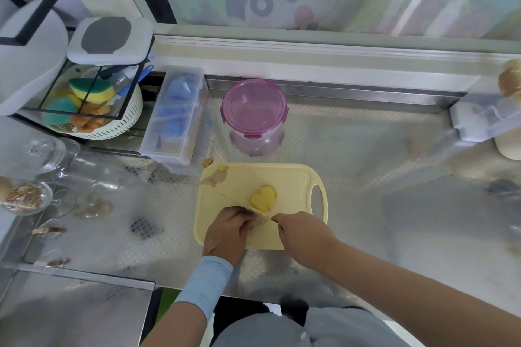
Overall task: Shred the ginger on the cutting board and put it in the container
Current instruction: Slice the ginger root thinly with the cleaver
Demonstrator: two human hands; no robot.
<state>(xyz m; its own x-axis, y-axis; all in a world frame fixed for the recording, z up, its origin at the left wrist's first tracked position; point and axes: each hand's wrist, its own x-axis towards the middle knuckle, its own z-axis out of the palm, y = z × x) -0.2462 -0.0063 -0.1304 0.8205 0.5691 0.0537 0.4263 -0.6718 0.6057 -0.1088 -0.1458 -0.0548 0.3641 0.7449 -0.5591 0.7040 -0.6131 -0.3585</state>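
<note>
A pale yellow cutting board (287, 177) lies on the steel counter in front of me. Yellow ginger slices (262, 198) lie near its middle, and ginger peel scraps (215, 177) sit at its far left corner. My left hand (228, 229) curls over a piece of ginger at the board's near edge. My right hand (303, 231) grips the handle of a knife (239, 202), whose blade runs leftward across the board beside the slices. The round container (253, 115) with a purple lid stands behind the board, lid on.
A clear box (176, 113) holding blue items stands left of the container. A white basket (93, 110) with sponges sits under a black wire rack. Glass jars (56, 160) crowd the left counter. A white lidded box (479, 115) is at the far right.
</note>
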